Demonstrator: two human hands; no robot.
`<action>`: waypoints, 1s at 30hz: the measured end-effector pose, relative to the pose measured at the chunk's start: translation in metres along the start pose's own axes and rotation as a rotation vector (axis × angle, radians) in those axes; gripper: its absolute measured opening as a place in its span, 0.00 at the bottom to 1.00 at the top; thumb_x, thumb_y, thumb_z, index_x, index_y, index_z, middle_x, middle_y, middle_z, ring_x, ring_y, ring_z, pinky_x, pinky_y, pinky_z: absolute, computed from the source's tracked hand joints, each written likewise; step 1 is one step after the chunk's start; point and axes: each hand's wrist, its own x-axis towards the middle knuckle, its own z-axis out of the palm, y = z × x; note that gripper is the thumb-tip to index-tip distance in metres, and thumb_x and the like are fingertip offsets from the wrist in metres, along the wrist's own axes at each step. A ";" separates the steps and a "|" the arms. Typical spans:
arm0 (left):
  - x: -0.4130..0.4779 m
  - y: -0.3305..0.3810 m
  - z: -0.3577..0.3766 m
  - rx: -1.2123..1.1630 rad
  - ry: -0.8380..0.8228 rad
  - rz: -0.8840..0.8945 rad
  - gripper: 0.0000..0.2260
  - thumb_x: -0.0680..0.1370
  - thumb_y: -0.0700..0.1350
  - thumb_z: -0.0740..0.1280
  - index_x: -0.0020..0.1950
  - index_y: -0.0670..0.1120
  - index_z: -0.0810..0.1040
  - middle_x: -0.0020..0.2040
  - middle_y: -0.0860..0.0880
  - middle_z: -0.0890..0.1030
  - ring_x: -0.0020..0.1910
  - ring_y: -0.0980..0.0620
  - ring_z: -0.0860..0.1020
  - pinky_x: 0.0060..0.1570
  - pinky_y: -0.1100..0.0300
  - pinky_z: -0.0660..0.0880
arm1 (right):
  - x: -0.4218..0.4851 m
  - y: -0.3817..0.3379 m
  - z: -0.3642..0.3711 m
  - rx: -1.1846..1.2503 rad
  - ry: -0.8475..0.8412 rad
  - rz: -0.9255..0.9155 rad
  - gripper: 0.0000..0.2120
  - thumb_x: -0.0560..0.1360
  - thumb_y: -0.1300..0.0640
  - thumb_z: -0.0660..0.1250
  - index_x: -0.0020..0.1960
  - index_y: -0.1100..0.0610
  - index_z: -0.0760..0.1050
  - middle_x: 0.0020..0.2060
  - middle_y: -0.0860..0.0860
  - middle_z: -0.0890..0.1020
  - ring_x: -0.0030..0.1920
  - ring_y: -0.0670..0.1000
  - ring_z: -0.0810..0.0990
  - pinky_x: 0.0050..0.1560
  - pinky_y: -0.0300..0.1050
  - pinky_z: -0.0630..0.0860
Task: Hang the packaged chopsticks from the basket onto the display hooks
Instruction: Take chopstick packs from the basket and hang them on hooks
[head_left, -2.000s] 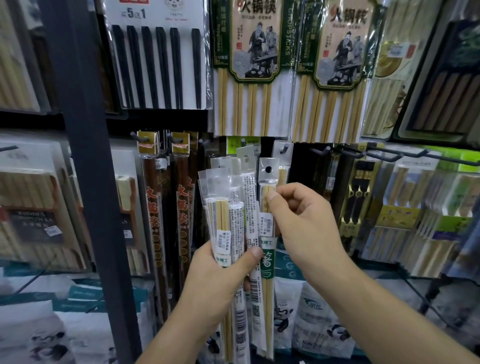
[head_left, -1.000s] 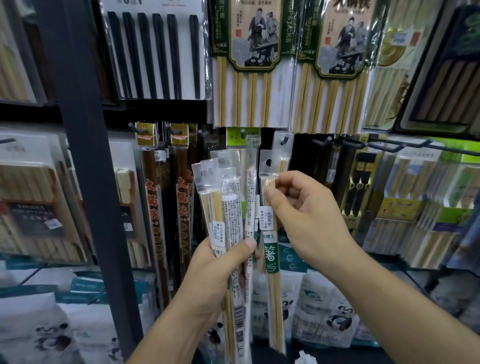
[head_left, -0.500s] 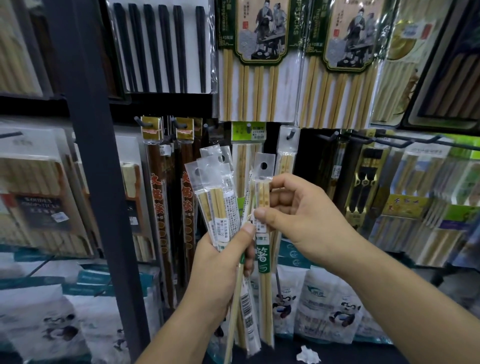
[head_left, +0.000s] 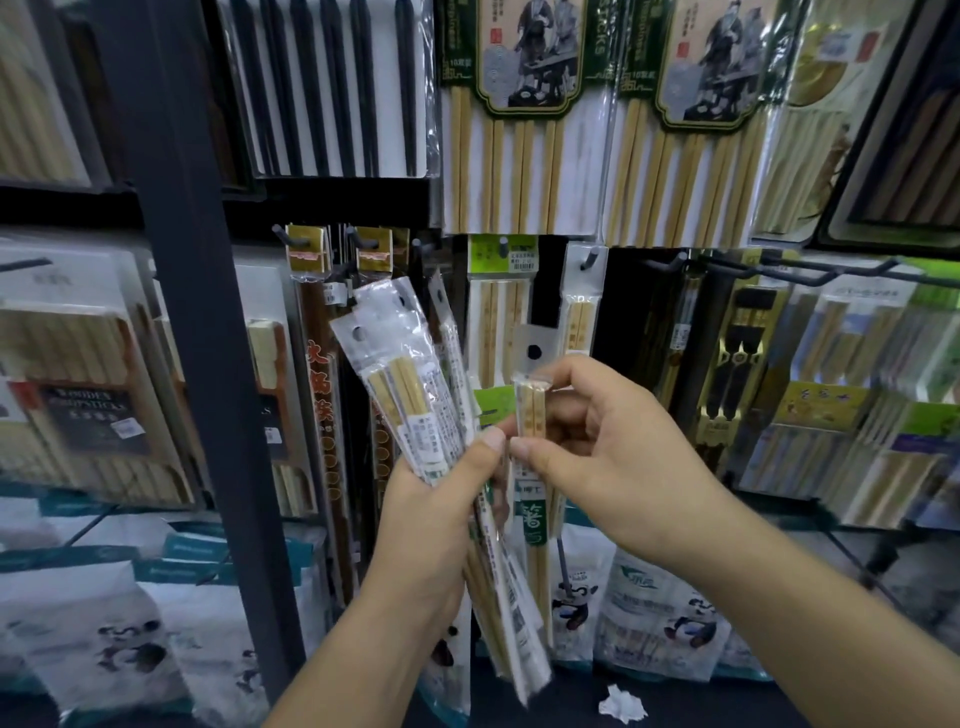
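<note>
Since half a second ago the bundle of clear-plastic packets of pale bamboo chopsticks (head_left: 410, 395) has leaned further over, its tops now slanting toward the dark grey upright post of the shelving (head_left: 192, 338), and the single packet has come clear of it.

That bundle sits just right of the post in the left hand (head_left: 431, 514), whose fingers are curled round its middle with the thumb laid across the front. The right hand (head_left: 608, 452), further right of the post, pinches the single clear packet of bamboo chopsticks (head_left: 535, 415) between thumb and bent fingers (head_left: 571, 374), just under its punched header. The packet stands nearly upright, on no hook, and the two thumb tips almost meet.

Above it, on the same side of the post, a black wire hook (head_left: 589, 258) carries a like packet. Low down, right of the post, lies a crumpled white paper scrap (head_left: 621, 704).
</note>
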 end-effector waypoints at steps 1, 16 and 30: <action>0.001 0.002 -0.001 -0.003 -0.010 0.009 0.12 0.77 0.45 0.73 0.56 0.39 0.83 0.38 0.52 0.83 0.34 0.56 0.81 0.33 0.64 0.78 | -0.001 0.001 0.001 0.002 0.004 -0.006 0.11 0.78 0.62 0.72 0.53 0.50 0.74 0.46 0.44 0.86 0.48 0.47 0.85 0.55 0.51 0.82; 0.001 -0.005 -0.010 0.206 0.005 0.007 0.13 0.73 0.55 0.74 0.36 0.50 0.76 0.29 0.45 0.69 0.27 0.47 0.69 0.31 0.59 0.73 | 0.026 -0.008 -0.022 0.123 0.391 -0.006 0.04 0.81 0.55 0.69 0.51 0.51 0.83 0.45 0.59 0.84 0.48 0.62 0.82 0.50 0.65 0.81; 0.000 -0.005 -0.011 0.155 -0.021 -0.051 0.26 0.75 0.58 0.70 0.44 0.33 0.72 0.30 0.46 0.72 0.26 0.49 0.70 0.29 0.59 0.72 | 0.040 -0.005 -0.026 0.224 0.423 0.135 0.11 0.82 0.51 0.67 0.44 0.54 0.83 0.37 0.58 0.84 0.36 0.52 0.81 0.41 0.55 0.83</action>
